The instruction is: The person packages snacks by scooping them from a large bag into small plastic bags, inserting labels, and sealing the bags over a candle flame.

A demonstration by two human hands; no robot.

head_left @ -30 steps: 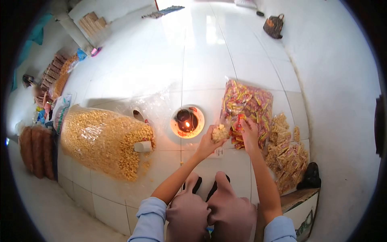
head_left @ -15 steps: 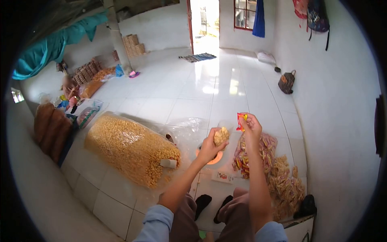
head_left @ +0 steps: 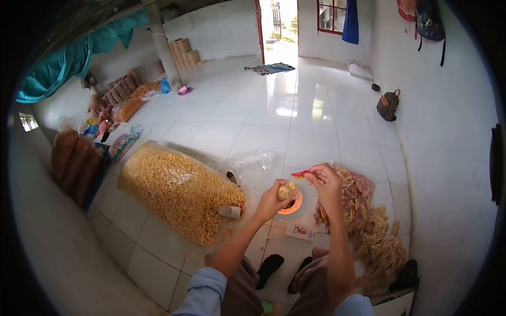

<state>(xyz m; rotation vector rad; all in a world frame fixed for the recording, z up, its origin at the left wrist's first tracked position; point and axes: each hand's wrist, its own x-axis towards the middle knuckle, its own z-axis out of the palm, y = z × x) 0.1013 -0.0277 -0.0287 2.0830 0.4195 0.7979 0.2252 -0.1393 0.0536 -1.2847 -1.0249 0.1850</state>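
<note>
Red packet [head_left: 302,174] is at the right fingertips. I've got the right hand's [head_left: 325,181] thumb and fingers pinched together on one end; the other end sticks out toward the left fingers. Left hand [head_left: 271,203] is clamped round a small clear bag of puffed pieces [head_left: 287,190], pieces showing between thumb and fingers. I read a narrow gap between packet and bag, but can't confirm depth.

Edges: bowl [head_left: 297,204] with orange-lit rim sits on the floor, just below and right of the left fingertips in view. Big sack of yellow pieces [head_left: 174,187] fills the floor left of the left fingers, white scoop [head_left: 229,211] at its near end. Heap of red-and-yellow packets [head_left: 358,195] lies just right of the right fingers, pile of filled bags [head_left: 382,245] farther right and nearer the camera. White card [head_left: 301,231] lies below both hands. For room, floor tiles [head_left: 258,124] run from beyond the fingertips to the doorway [head_left: 279,31]; right wall [head_left: 448,131] is well apart from the right fingers.

Hard to see: left palm covers the bag's lower part and some of the bowl. Right forearm crosses the packet heap. Sleeves are cut off by the bottom edge. Person [head_left: 98,108] far left of the fingers is too blurred to read. Dark object [head_left: 406,276] beside the pile: can't identify.
</note>
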